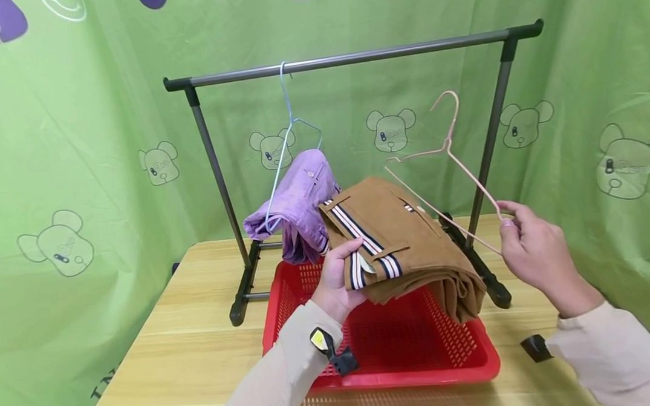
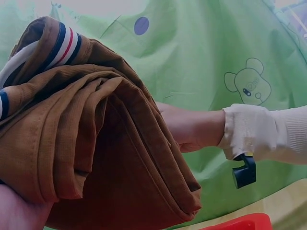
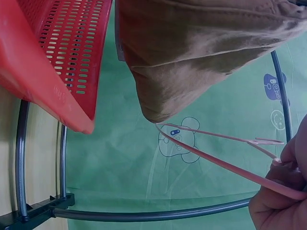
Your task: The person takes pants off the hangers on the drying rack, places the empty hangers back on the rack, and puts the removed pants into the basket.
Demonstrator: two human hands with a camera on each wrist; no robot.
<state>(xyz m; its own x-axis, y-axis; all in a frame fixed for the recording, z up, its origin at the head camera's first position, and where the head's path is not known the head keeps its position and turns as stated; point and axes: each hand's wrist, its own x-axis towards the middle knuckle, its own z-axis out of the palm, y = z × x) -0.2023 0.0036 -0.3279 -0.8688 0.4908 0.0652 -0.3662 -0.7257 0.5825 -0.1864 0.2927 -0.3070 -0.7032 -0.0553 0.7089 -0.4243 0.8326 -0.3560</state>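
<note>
In the head view, a pair of brown trousers (image 1: 408, 235), folded over, is gripped at its striped waistband by my left hand (image 1: 339, 281). The thumb lies on top of the waistband. My right hand (image 1: 539, 251) pinches a pink wire hanger (image 1: 473, 175) at its right corner, hook upward. The hanger's lower bar runs along the far right side of the trousers; whether they touch, I cannot tell. The right wrist view shows the far end of the hanger (image 3: 216, 160) beside a corner of the trousers (image 3: 163, 96). Only part of the left hand (image 2: 21, 211) appears in its wrist view.
A grey clothes rack (image 1: 362, 57) with black joints stands on the wooden table (image 1: 200, 329). From its rail hang purple trousers (image 1: 303, 195) on a light blue hanger (image 1: 287, 108). A red perforated basket (image 1: 409, 378) sits below my hands. A green printed curtain (image 1: 115, 266) surrounds the table.
</note>
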